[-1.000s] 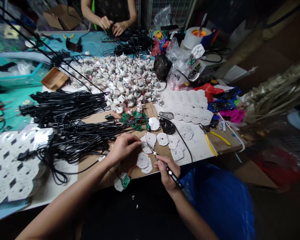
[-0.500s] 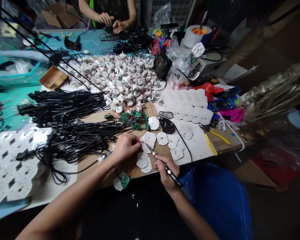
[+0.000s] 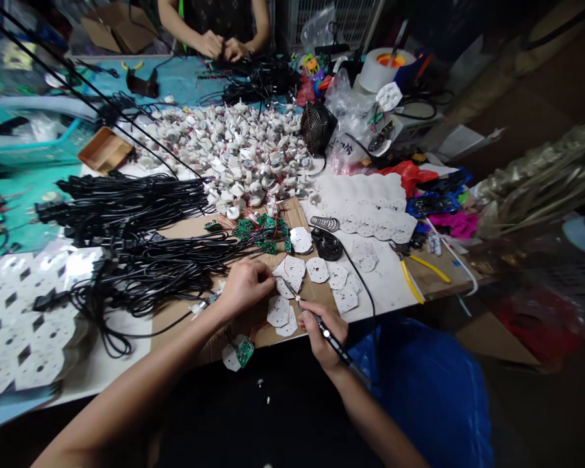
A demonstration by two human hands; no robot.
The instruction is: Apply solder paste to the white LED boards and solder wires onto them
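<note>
My right hand (image 3: 325, 333) grips a soldering iron (image 3: 332, 340) by its black handle. The iron's thin metal tip points left over a white plate (image 3: 291, 270) with cut corners. At that plate's left edge, my left hand (image 3: 246, 285) is closed, thumb and finger pinching what looks like a thin wire; its end is too small to make out. A red wire curves across the plate beside these fingers. Just below are more white plates (image 3: 277, 311), and a green circuit board (image 3: 245, 351) on a white piece lies at the table's front edge. Several green boards (image 3: 268, 227) with wires are beyond my left hand.
Bundled black cables (image 3: 160, 260) lie left, near stacked white sheets (image 3: 19, 318). A heap of white parts (image 3: 244, 149) fills the middle, beside a small black fan (image 3: 316, 127). Solder wire (image 3: 324, 223) and yellow-handled pliers (image 3: 419, 273) are right. Opposite, another person's hands (image 3: 224, 47) work.
My hands and the soldering iron stay almost in place over the white plate. Across the table, the other person's hands have drawn closer together, and the green piece there no longer shows.
</note>
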